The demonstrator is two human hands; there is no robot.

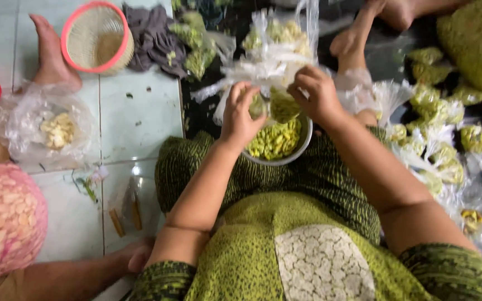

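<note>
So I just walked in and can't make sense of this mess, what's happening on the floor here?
A person sitting on the floor holds a small clear bag with both hands, left hand and right hand, over a metal bowl of yellow-green bits in their lap. Filled bags lie at their right.

Small clear plastic bag: held upright above the bowl, part-filled with yellow-green pieces, mouth open upward, loose film bunched above. Left hand pinches its left edge; right hand grips its right edge. Metal bowl: round, in the lap directly below, holding yellow-green pieces.
</note>
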